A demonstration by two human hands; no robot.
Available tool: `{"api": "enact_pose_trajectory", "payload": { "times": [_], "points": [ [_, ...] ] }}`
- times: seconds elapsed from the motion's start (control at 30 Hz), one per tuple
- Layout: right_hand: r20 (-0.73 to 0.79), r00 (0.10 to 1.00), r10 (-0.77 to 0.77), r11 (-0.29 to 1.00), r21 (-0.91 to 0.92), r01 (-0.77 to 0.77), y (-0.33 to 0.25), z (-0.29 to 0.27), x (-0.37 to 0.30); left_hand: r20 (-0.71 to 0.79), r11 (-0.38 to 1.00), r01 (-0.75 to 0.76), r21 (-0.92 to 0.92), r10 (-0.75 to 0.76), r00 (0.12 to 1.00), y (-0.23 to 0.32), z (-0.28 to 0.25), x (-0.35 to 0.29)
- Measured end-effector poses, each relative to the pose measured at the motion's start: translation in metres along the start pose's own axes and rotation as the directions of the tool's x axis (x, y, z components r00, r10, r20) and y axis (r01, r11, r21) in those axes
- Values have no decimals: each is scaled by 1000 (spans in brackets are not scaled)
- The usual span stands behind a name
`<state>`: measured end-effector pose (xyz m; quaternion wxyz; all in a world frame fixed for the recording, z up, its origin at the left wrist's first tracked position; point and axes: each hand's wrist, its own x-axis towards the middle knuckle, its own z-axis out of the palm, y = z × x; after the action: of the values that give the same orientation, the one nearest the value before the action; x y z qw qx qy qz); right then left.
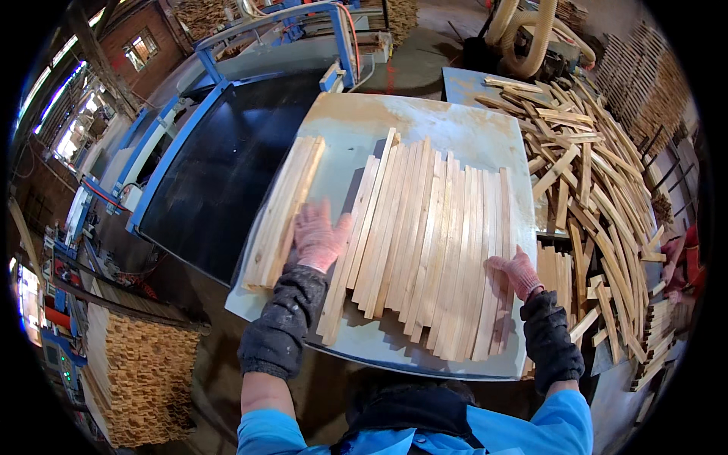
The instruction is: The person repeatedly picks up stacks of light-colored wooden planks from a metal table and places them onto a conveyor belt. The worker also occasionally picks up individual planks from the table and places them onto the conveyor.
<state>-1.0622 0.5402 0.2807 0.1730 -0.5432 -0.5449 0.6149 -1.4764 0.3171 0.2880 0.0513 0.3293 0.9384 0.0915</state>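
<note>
A row of pale wooden strips [425,235] lies side by side on a light-coloured tabletop [394,114], their ends uneven. To its left is a smaller group of strips [284,212], set apart by a gap. My left hand [318,236], in a pinkish knit glove, is over this gap with fingers spread, between the small group and the row's left edge. At the row's right edge is my right hand [518,274], gloved alike, its thumb and fingers apart against the outermost strips. Neither hand holds a strip. Dark sleeve covers wrap both forearms.
Left of the tabletop is a black conveyor belt [227,159] in a blue frame [178,155]. A large heap of loose strips [607,197] fills the right side. A dense stack of wood [148,371] stands at lower left. A beige hose [542,38] hangs at the back.
</note>
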Motion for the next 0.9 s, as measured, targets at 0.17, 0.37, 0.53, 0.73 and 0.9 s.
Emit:
{"api": "enact_pose_trajectory", "payload": {
  "times": [0.17, 0.37, 0.53, 0.73, 0.9],
  "points": [
    [26, 999, -39, 997, 67, 37, -12, 82, 12, 47, 970, 217, -112, -213, 976, -151, -19, 50],
    [69, 988, -139, 988, 80, 133, -24, 226, 20, 67, 950, 113, -290, -97, 993, -242, -37, 97],
    [36, 997, -65, 992, 111, 61, -61, 404, -12, 125, 965, 117, -236, -89, 988, -387, -74, 162],
    [99, 990, -98, 986, 142, 84, -97, 607, -19, 118, 971, 213, -113, -199, 973, -553, -123, 246],
    [235, 954, -188, 965, 225, 135, -117, 772, -5, -222, 986, 140, 87, -118, 968, -726, -108, 311]
  ]
}}
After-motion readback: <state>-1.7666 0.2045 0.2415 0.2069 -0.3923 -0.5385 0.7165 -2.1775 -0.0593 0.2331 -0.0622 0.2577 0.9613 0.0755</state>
